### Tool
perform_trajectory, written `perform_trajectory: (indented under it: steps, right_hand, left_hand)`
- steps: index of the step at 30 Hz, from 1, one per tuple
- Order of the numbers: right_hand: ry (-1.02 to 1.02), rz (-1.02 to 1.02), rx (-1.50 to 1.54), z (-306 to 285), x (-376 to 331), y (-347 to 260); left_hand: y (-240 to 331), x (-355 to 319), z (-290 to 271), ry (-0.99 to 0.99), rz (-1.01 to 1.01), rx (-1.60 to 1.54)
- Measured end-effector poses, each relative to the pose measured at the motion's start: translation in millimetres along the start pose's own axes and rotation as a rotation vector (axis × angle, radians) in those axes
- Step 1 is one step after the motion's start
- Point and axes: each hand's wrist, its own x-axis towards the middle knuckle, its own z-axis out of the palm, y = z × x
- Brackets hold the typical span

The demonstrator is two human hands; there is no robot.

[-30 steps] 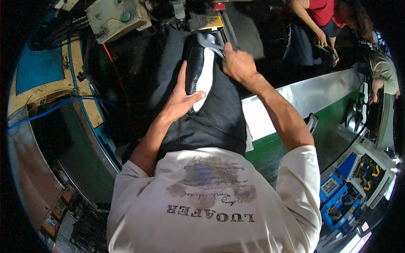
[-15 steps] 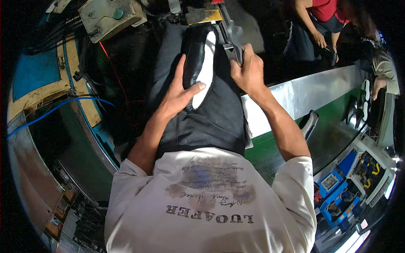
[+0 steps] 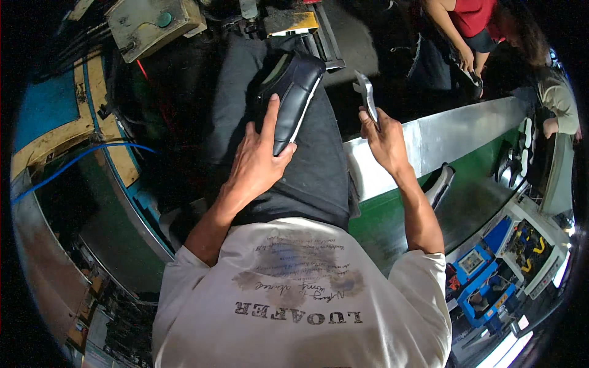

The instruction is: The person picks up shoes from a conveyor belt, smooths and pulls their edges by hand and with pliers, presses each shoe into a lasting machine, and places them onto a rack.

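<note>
A black leather shoe lies lengthwise over my dark-trousered thigh, its upper turned up and a thin white edge showing along its right side. My left hand grips its near end, with the thumb at the right edge and the index finger stretched along the upper. A pale greenish lining or form shows in the opening at its far left. To the right, my right hand is closed around shiny metal pincers, held head up and apart from the shoe. Their handles are mostly hidden in the palm.
On my right runs a green conveyor belt with a metal side rail. Another shoe lies on it, and several more stand farther along. Two co-workers are at the upper right. A grey machine box stands upper left, near a blue hose.
The shoe has rolled over from its white underside to its black upper, and my left hand has shifted its grip. My right hand has drawn the pincers back, away from the shoe.
</note>
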Motion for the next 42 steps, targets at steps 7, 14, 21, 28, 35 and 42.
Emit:
perform_trajectory:
  steps: [7,14,21,28,35,42]
  right_hand:
    - [0.431,-0.361,-0.111,56.0,17.7,-7.3]
    - [0.391,-0.329,-0.195,47.2,50.3,10.5]
    - [0.094,-0.049,-0.134,61.9,56.8,36.5]
    - [0.322,0.301,-0.113,75.0,-82.5,159.2]
    - [0.413,0.27,-0.064,56.1,-132.6,133.7]
    - [-0.244,-0.347,0.81,6.3,-76.6,-18.8]
  left_hand:
    - [18.4,10.5,-5.5,-0.074,-0.007,0.102]
    - [0.2,15.4,-7.7,-0.075,-0.001,0.01]
    - [-5.2,5.2,-2.1,-0.037,0.093,0.084]
    - [-26.7,-15.7,21.6,0.14,0.55,0.218]
    - [-46.8,-7.0,27.9,0.161,0.93,0.237]
    - [-39.7,2.3,32.8,0.062,1.133,0.021]
